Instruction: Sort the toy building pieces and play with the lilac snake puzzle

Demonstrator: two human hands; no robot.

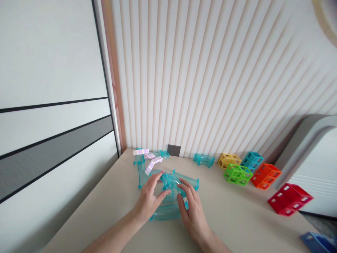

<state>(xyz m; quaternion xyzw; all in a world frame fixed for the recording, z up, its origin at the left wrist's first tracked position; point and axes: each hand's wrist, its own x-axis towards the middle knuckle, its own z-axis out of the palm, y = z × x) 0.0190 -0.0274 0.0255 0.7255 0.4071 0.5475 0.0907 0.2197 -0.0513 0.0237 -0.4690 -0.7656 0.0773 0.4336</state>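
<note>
A translucent teal plastic piece (pixel 171 186) with curved ribs and small knobs sits between my two hands over the table. My left hand (pixel 150 198) holds its left side, index finger near the top and thumb across the front. On the other side my right hand (pixel 192 209) has curved fingers and thumb against it. The fingers partly hide the piece. Below the hands lies a curved teal section (pixel 167 212). Another long teal section (pixel 188 179) extends behind the right fingers, and a teal section (pixel 142 175) lies left of the left fingertips.
Pale purple-and-white strips (pixel 154 163) rest on teal parts at the back left. A separate teal piece (pixel 204 160) is near the wall socket (pixel 174 150). To the right stand yellow (pixel 228 161), green (pixel 238 174), orange (pixel 265 175) and red open-frame blocks (pixel 289 199).
</note>
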